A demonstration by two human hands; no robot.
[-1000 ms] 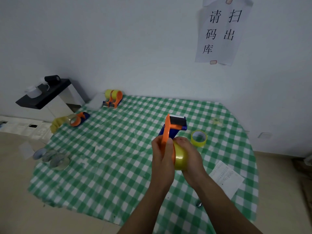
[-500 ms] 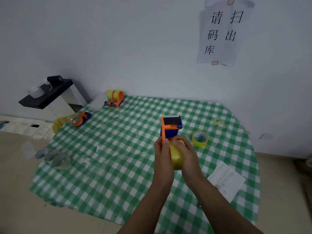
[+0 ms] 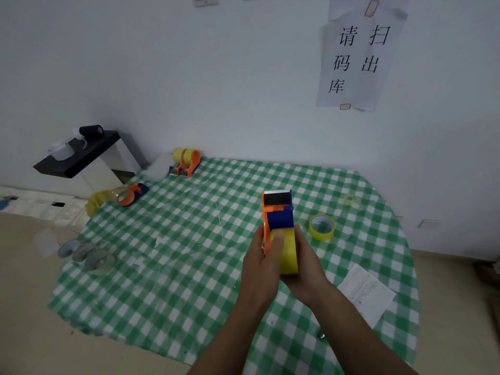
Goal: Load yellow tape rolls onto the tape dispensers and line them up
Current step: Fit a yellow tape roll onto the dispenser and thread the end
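Both hands are up over the bench, off the checked cloth. My left grip is wrapped round the orange side plate of the dispenser, with the thumb lying across the face of the yellow roll. My right grip cups that roll from the other side, fingers curled behind it. The roll sits low in the frame under the blue body, and the cutter head points up and away from me. My palms hide the hub, so I can't tell if it's fully seated.

I'd say it's all light. The plastic frame is stiff enough to squeeze by its flat plate. The roll is firm at the core but glossy and probably slick on its face, so I'd press on its flat sides. I'd also keep my fingers off the toothed blade on top.

A spare roll lies flat just beyond my right grip. A loaded dispenser stands at the far edge and another dispenser lies at the left edge, which I'd guess is where the line goes.
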